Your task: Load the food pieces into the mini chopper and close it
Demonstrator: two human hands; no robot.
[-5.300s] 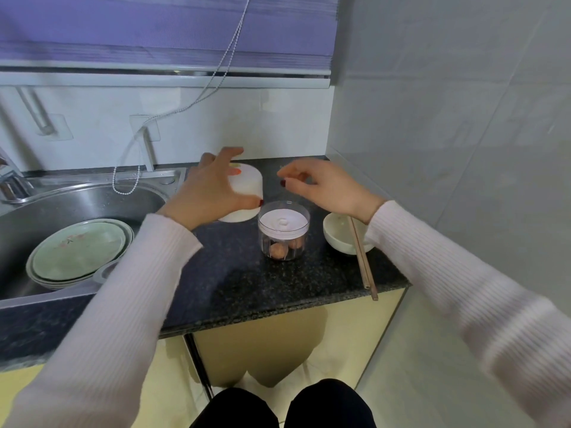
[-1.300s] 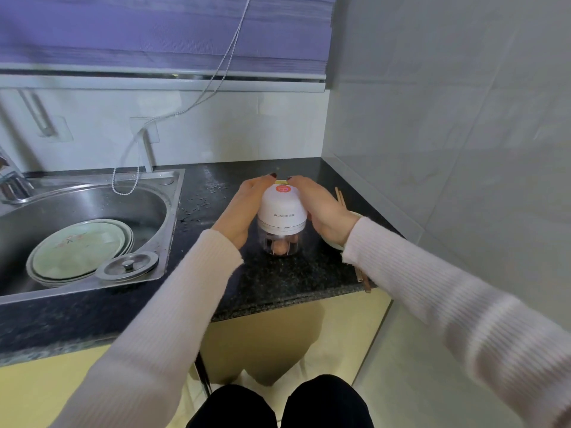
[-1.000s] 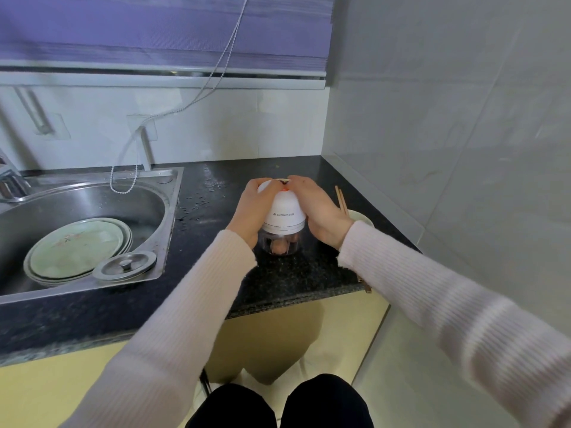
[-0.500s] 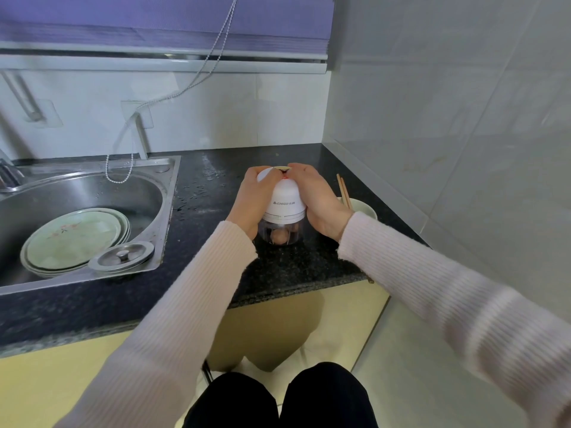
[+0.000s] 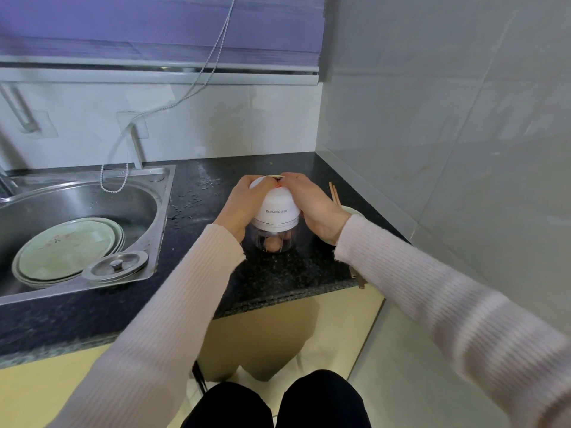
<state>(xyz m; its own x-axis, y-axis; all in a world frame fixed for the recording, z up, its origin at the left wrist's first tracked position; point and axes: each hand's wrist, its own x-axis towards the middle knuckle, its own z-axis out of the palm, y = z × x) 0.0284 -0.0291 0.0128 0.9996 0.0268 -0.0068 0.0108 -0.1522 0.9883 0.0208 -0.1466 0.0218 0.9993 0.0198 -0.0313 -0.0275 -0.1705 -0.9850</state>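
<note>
Looks like the closing step – left hand (image 5: pixel 244 205) and right hand (image 5: pixel 312 205) both wrapped snug around the white motor lid (image 5: pixel 276 208) on the clear chopper cup (image 5: pixel 272 240), food pieces (image 5: pixel 273 243) inside, on the dark surface (image 5: pixel 278 273) – probably just needs a press or twist to seat.

Both arms, in pale ribbed sleeves, are stretched forward over the table's front edge. The left hand (image 5: pixel 244 205) and right hand (image 5: pixel 312 205) are cupped inward facing each other, fingers curled and closed, fingertips nearly met at the top
</note>
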